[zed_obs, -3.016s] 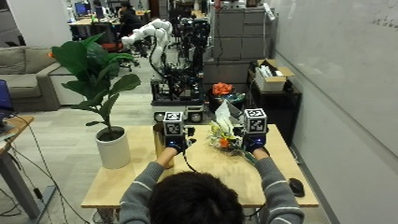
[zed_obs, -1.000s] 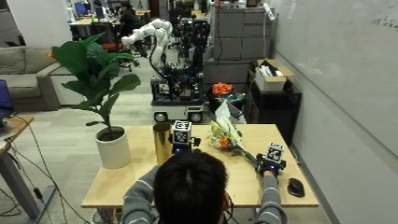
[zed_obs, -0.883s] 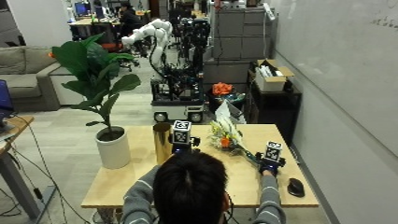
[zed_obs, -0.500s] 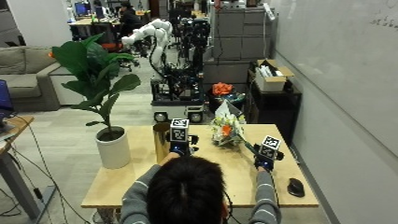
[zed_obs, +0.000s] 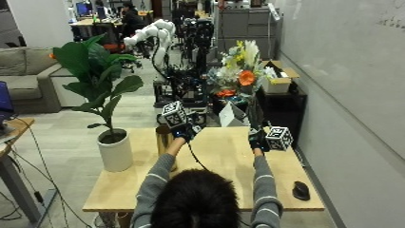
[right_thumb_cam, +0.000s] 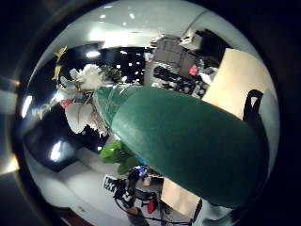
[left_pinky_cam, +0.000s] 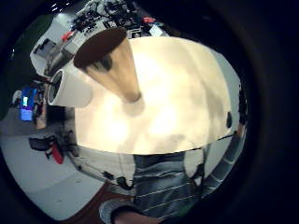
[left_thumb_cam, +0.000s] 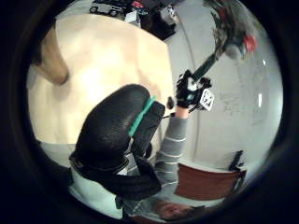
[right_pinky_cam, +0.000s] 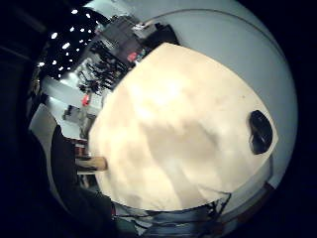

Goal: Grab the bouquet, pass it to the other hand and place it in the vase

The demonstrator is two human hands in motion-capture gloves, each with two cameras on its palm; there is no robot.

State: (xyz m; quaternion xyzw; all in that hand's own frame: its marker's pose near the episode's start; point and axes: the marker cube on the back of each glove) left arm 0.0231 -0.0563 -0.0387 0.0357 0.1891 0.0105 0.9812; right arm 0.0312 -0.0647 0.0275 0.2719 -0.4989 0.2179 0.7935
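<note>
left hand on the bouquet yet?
Apart. In the outside view the left hand is by the vase; the right hand alone holds the bouquet.

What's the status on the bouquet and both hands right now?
Right hand grips bouquet, raised upright over table. Left hand open beside vase. No handover yet. Nothing in the way.

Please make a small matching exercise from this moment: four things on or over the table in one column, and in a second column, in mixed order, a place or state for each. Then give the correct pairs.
Things:
1. bouquet
2. vase
3. potted plant
4. computer mouse

Places or states:
A. lies on the table near its right edge
B. held upright above the table by the right hand
C. stands at the table's left end, in a white pot
D. stands on the table, beside the left hand

Pairs: 1-B, 2-D, 3-C, 4-A
</note>
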